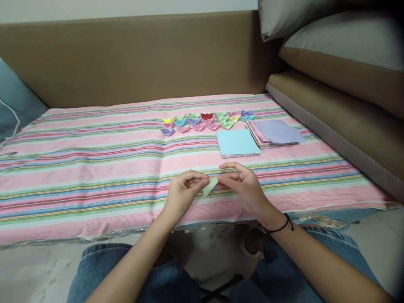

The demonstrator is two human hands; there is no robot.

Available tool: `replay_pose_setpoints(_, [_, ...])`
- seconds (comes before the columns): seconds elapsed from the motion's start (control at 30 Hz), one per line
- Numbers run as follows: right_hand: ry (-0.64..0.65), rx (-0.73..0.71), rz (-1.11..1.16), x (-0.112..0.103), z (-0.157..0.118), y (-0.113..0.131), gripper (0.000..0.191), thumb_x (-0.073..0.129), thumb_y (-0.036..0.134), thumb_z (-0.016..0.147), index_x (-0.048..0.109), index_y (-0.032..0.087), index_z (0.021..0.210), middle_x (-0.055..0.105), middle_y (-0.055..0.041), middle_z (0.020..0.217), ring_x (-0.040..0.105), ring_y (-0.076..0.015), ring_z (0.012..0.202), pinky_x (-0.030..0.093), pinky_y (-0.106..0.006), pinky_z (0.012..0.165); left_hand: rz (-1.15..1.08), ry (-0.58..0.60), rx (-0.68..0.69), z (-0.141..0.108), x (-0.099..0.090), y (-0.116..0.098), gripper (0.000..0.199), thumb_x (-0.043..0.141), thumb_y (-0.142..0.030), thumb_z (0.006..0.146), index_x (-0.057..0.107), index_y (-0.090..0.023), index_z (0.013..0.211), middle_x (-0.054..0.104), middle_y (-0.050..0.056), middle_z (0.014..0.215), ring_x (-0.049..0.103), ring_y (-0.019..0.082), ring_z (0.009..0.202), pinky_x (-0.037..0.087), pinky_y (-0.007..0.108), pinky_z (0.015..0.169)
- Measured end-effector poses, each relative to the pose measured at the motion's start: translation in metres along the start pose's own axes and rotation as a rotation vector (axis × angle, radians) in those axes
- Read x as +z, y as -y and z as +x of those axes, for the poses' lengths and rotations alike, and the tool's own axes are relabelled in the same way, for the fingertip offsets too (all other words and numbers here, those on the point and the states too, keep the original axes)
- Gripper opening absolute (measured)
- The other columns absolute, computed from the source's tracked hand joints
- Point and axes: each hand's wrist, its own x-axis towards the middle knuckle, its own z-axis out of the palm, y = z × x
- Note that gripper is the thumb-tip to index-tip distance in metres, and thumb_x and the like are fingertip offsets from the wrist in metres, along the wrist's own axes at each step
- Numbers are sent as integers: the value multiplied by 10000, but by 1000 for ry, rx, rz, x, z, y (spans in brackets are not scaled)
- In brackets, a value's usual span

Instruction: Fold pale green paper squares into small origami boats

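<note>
A small pale green folded paper [210,187] is held up between both hands over the front part of the striped cloth. Its lower end comes to a point. My left hand [186,187] pinches its upper left corner between thumb and fingers. On the other side, my right hand [241,181] grips the upper right corner with thumb and fingertips, its index finger raised. Beyond the hands lies a stack of light blue square paper [238,143]. Beside it, to the right, is a fanned pile of paper with a lilac sheet [277,131] on top.
Several small folded paper boats, one of them red [207,116], stand in rows behind the paper stacks. The pink striped cloth [126,160] covers the surface. Cushions [341,46] are piled at the right, and a brown panel [142,63] runs along the back.
</note>
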Motion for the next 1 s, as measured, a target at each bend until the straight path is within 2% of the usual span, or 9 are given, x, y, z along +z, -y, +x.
replay_pose_setpoints(0.27, [-28,-45,-57,1,-1,1,310,727,333,673,627,194,931,704,-23,669,675,-193,625,561,-337,654,-1,3,-11,0,0,-2,134,707,-262,663,694,-147,731,678,35,681,607,129,614,476,215,547])
replay_pose_setpoints(0.43, [46,-36,-59,0,2,-1,250,716,337,685,653,192,878,701,-24,700,678,-188,680,568,-328,685,72,-12,40,0,-1,-1,119,686,-267,686,691,-155,728,667,35,680,589,124,599,456,207,516])
replay_pose_setpoints(0.57, [149,-30,-142,-1,2,-2,183,710,359,682,695,186,739,694,-25,665,672,-184,642,567,-309,622,159,2,129,-1,-1,0,100,662,-258,710,695,-164,721,664,42,707,585,130,611,449,215,513])
replay_pose_setpoints(0.73, [125,-48,-200,2,0,1,182,692,361,701,713,182,680,689,-30,589,660,-176,557,556,-296,557,211,25,158,-1,-1,-4,78,655,-236,712,695,-169,707,670,48,725,594,139,643,445,222,539])
replay_pose_setpoints(0.83, [142,-54,-212,1,0,1,189,679,359,715,709,174,690,686,-33,584,658,-172,551,556,-292,555,233,48,140,0,-3,-7,81,660,-238,707,693,-165,697,668,49,716,578,131,613,429,222,515])
replay_pose_setpoints(1.0, [302,-26,-308,-2,0,-2,206,655,369,735,695,167,730,682,-41,625,668,-181,619,555,-294,586,168,92,28,0,-9,-4,141,710,-232,651,658,-152,755,644,30,634,590,136,592,450,226,519])
